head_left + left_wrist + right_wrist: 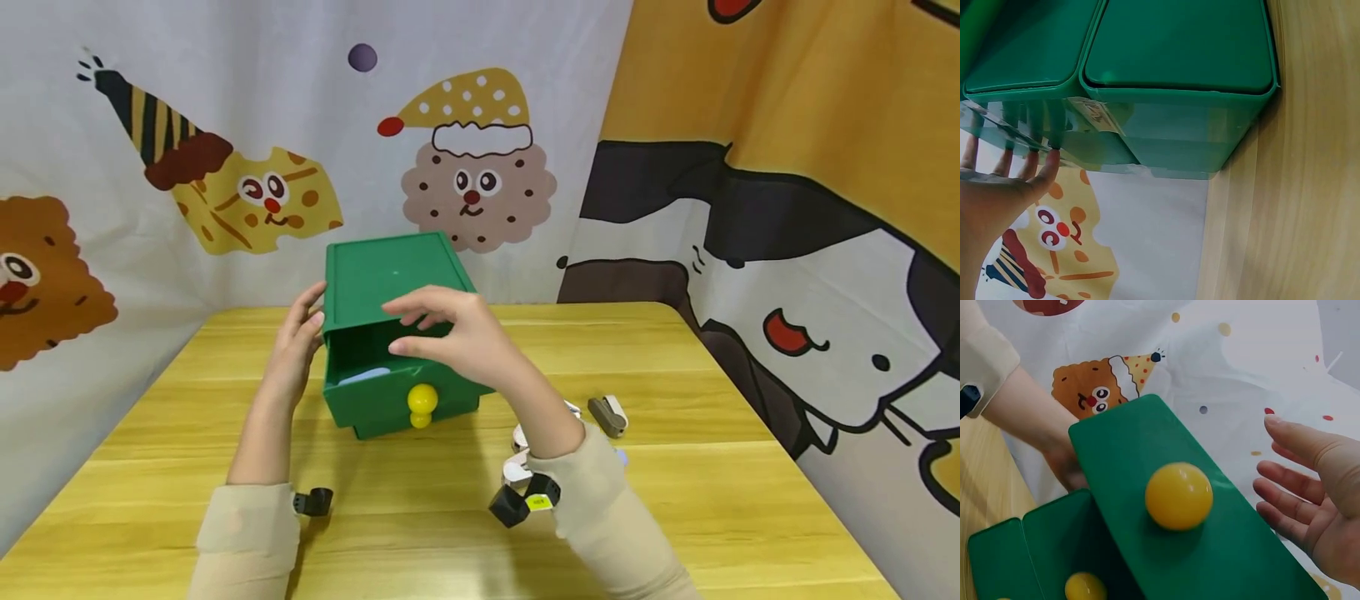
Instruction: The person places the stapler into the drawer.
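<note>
On the wooden table (675, 508), toward its far side, stands a green drawer cabinet (393, 271), its upper drawer (371, 406) pulled partway out toward the person. A round yellow knob (422, 398) is fixed to the drawer front; a lower yellow knob (1085, 588) shows beneath it. The left forearm extends forward alongside the cabinet, placing the left hand (292, 350) at the cabinet's left wall. Its fingers are extended and spread, with fingertips touching the wall; it grips nothing. The right forearm angles forward and inward from the right, positioning the right hand (461, 333) above the drawer opening. Its thumb and fingers are well separated, the fingers slightly bent and pointing leftward; nothing is held between them. A pale blue item (365, 376) lies inside the drawer, just behind the front panel; its type cannot be determined. On the tabletop right of the cabinet lie a small brown-and-white stapler-shaped object (608, 415) and white items (516, 471), the latter partly hidden by the right forearm. Beige sleeves (247, 521) end at cuffs below both wrists.
</note>
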Available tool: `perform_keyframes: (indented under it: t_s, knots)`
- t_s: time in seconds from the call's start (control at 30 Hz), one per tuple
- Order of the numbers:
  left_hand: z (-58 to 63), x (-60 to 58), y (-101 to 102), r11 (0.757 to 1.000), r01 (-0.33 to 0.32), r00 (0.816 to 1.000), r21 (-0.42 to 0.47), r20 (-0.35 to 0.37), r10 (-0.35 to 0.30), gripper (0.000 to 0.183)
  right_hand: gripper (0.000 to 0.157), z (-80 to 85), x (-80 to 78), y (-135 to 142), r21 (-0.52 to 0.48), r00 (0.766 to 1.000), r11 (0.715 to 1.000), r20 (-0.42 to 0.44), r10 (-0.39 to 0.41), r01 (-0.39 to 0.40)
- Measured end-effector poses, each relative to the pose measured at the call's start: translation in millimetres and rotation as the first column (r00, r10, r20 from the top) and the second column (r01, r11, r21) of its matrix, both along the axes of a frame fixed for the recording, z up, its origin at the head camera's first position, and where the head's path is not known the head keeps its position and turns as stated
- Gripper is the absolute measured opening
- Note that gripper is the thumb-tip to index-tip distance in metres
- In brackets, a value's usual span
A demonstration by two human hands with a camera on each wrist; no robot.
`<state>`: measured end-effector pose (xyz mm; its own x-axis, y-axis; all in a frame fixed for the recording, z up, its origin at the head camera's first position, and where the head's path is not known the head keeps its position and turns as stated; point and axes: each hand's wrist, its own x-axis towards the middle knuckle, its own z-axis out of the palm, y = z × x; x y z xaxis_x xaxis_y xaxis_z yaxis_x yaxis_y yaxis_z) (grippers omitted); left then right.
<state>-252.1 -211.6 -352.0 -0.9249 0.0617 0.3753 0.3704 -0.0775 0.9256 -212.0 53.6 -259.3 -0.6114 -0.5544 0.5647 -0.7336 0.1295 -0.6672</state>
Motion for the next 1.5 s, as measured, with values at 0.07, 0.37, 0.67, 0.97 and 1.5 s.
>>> perform_keyframes:
  t_s: [0.07,0.37,0.67,0.97,1.5]
  knots:
    - [-0.3,-0.6,0.5,1.0,0.004,1.0,0.004,-0.004,-0.004,0.052,0.037,-3.5,0.9,7.3,-0.027,1.0,1.0,-0.021,-0.005,0.004]
    - [-0.9,-1.2,2.2,1.0,0.0,1.0,-0.006,-0.01,0.0,0.052,0.036,-14.8,0.7,43.5,-0.18,0.991,0.983,-0.121,-0.055,0.033]
    - [-0.5,-2.6,3.3,1.0,0.002,1.0,-0.009,-0.01,-0.002,0.052,0.037,-28.2,4.1,74.5,-0.244,0.981,0.958,-0.087,-0.174,0.149]
    - [-1.1,-2.8,4.0,1.0,0.004,1.0,-0.007,-0.006,-0.004,0.052,0.039,-48.5,8.5,98.2,-0.262,0.969,0.939,-0.044,-0.242,0.222]
    - [-2.1,-2.0,1.8,1.0,-0.004,1.0,-0.003,-0.011,0.004,0.052,0.039,-70.5,16.9,130.7,-0.054,0.926,0.925,0.057,-0.373,0.376]
